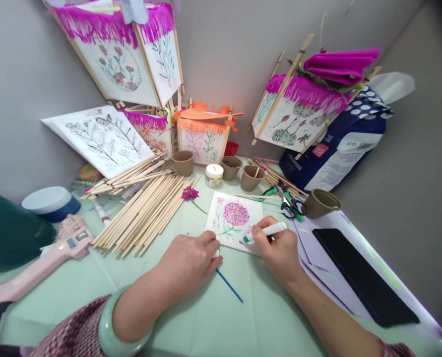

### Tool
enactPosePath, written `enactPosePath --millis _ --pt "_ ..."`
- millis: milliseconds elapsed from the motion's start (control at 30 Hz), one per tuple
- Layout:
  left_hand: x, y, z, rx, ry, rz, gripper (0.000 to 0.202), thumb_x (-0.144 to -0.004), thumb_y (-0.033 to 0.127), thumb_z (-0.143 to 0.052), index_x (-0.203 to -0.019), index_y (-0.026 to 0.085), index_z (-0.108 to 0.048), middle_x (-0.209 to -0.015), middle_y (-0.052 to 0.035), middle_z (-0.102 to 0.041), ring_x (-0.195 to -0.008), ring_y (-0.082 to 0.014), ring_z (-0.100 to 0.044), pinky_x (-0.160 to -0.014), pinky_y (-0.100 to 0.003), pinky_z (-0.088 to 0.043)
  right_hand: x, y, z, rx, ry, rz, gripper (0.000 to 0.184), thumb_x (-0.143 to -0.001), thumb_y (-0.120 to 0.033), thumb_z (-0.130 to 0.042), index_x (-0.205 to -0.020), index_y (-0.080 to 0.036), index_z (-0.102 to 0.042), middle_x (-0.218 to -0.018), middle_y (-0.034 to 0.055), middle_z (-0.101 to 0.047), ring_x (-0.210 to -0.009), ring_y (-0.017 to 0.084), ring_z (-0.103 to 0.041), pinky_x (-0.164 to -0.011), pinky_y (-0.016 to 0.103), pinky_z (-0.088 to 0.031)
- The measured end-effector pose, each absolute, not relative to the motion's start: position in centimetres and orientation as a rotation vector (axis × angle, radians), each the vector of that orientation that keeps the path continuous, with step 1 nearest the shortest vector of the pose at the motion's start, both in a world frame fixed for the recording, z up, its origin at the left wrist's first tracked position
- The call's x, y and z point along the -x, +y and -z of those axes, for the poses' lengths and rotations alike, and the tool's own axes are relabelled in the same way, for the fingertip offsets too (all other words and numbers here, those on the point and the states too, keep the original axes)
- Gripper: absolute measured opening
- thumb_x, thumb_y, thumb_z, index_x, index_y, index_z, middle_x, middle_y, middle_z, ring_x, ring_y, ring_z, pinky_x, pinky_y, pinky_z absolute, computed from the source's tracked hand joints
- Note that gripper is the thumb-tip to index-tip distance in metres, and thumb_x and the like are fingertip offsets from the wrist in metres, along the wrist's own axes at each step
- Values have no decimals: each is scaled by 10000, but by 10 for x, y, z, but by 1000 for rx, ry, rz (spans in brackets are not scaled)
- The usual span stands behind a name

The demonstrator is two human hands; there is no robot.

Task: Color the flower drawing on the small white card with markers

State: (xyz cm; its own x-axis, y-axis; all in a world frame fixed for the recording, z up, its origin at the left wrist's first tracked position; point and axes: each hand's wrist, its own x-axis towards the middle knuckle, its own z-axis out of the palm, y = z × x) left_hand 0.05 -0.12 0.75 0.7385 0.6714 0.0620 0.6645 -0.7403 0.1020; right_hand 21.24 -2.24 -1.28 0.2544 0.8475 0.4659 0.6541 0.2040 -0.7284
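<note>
My right hand (278,245) is closed round a white marker pen (271,229) with a green end, its tip at the lower right of a square white sheet (256,206). A round pink flower (236,214) with green stem and leaves is drawn on that sheet. My left hand (191,255) rests at the sheet's lower left corner, fingers curled together; a bit of something white shows between them, too covered to name. Below those fingers lies a thin blue stick (230,286). A real magenta flower (190,194) with a stem lies left of the sheet.
Left are bundled wooden sticks (142,213) and a pink glue gun (42,267). Behind stand brown pots (252,177), a small white jar (214,175) and fringed paper lanterns (120,59). Scissors (289,202), a black phone-like slab (362,275) and a dark blue bag (336,148) lie right.
</note>
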Motion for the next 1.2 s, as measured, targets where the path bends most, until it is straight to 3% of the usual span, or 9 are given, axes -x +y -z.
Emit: enactPosePath --millis 1200 --pt "2 -1 -4 -2849 1090 -183 235 -950 271 -454 -931 169 -665 -1015 -60 -695 -682 -187 -670 -563 -309 -481 -214 -17 20 1525 -1437 -201 261 -862 -353 -567 -648 -204 -558 -506 -47 -527 -470 112 -479 -487 226 -368"
